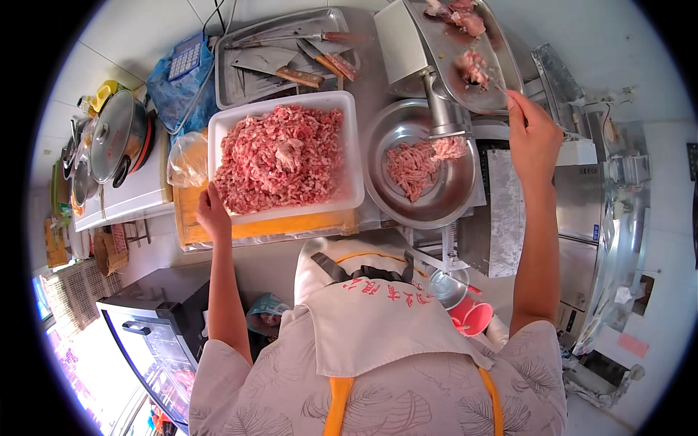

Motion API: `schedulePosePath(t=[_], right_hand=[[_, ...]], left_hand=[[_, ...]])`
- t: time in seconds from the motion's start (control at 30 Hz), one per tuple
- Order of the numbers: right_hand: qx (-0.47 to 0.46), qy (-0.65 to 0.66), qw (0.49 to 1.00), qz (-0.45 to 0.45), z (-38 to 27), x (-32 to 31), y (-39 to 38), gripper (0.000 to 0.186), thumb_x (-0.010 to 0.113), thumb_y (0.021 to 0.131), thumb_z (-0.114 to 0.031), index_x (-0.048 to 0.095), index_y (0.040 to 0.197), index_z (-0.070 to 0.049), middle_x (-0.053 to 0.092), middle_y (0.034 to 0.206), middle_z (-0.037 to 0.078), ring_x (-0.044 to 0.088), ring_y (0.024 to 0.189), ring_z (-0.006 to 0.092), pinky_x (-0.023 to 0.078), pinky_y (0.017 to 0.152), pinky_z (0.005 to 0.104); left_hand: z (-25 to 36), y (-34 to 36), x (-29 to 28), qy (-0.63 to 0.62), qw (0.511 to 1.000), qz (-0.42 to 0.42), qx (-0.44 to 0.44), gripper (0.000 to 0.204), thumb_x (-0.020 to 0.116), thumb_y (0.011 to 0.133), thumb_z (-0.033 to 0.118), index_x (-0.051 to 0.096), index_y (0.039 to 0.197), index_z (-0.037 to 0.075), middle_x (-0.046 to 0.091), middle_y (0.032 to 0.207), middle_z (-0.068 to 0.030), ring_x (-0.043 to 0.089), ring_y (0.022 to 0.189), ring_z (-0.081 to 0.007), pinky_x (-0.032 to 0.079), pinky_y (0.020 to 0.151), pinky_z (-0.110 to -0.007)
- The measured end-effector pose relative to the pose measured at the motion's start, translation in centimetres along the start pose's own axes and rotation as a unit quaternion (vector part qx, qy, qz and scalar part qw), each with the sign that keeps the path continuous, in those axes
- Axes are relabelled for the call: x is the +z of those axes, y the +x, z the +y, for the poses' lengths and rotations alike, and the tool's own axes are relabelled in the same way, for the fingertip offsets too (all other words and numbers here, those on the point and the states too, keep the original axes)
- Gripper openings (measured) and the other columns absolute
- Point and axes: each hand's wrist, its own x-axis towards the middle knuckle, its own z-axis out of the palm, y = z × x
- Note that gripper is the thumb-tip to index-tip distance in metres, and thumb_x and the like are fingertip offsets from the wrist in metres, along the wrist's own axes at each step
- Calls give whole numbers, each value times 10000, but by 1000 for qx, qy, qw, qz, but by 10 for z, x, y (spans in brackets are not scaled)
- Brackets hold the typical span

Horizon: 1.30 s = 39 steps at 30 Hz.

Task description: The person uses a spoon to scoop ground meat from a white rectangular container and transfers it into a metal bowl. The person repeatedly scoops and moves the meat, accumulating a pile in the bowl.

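My left hand [213,211] grips the near-left edge of a white plastic tub [217,145] heaped with ground meat [280,167]. My right hand [534,134] pinches a thin metal utensil [499,83] over the grinder's steel feed tray [502,54], where meat chunks [474,69] and more meat at the top lie. Below the tray, the meat grinder's spout [445,109] has pale mince coming out above a steel bowl [382,156], which holds loose strands of mince [411,171].
A steel tray [225,94] with cleavers and knives [298,76] lies at the back. Left are a lidded pan [113,138], blue bag [163,94] and clear bag [185,156]. An orange board [283,229] is under the tub. A dark glass-fronted cabinet [145,305] and red bucket [476,320] stand below.
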Motion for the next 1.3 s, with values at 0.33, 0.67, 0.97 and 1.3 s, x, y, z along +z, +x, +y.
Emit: schedulePosePath(t=[0.33,0.67,0.97,1.3], right_hand=[[-19,-33,999,-10,-6,7,-11,189,640,988,-137,765,1118,-81,755,992,147,723,874,345,557,773,428],[-15,-95,985,-140,-5,15,36,226,612,983,-198,776,1081,-78,730,968,213,691,945,433,550,806,506],[56,-74,977,-191,-22,-13,16,237,606,1008,-214,763,1127,-81,731,945,209,685,905,435,540,811,479],[134,31,972,-189,-16,-73,31,240,671,984,-211,771,1128,-47,651,731,93,563,673,137,469,672,325]], left_hand=[[3,-3,-3,27,1000,-11,-2,447,636,1061,406,732,961,-18,695,758,-90,565,694,-127,494,668,-338],[17,-4,-4,40,999,-15,2,449,627,1065,405,726,959,-20,678,753,-74,565,707,-129,496,681,-340],[8,-5,-2,1,1000,-5,1,454,638,1063,394,714,929,-32,690,759,-74,569,686,-126,505,664,-337],[3,-1,-4,22,1000,-8,6,450,632,1062,394,709,921,-27,647,716,-93,530,673,-146,465,644,-355]])
